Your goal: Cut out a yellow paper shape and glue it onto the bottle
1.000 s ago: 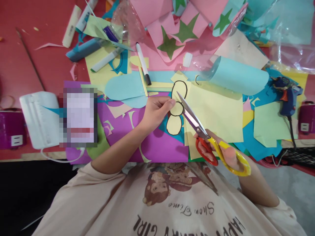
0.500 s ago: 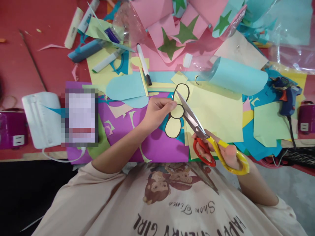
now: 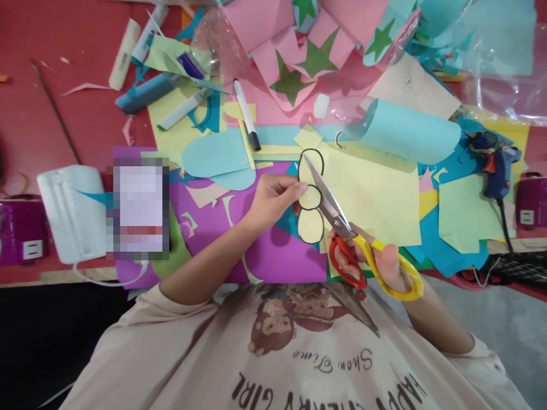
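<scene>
Between thumb and fingers, my left hand (image 3: pixel 280 199) pinches a pale yellow paper cutout (image 3: pixel 311 226) outlined in black: a small round middle with a larger rounded lobe above and below. My right hand (image 3: pixel 380 262) grips scissors (image 3: pixel 338 222) with one red and one yellow handle loop. Their blades point up and to the left, lying across the cutout's right side and upper lobe, and look nearly closed. Beneath both hands are a purple sheet (image 3: pixel 282 256) and a large pale yellow sheet (image 3: pixel 376 193).
A black-capped marker (image 3: pixel 247 114) lies behind the hands. To the right are a blue paper-wrapped plastic bottle (image 3: pixel 412 131) and a glue gun (image 3: pixel 498 171). On the left sit a white device (image 3: pixel 70 213) and a phone (image 3: pixel 141 208). Pink paper with green stars (image 3: pixel 290 80) fills the back.
The cutout has turned more upright in my left hand, its lower lobe swinging right. My right hand and the scissors have shifted slightly left.
</scene>
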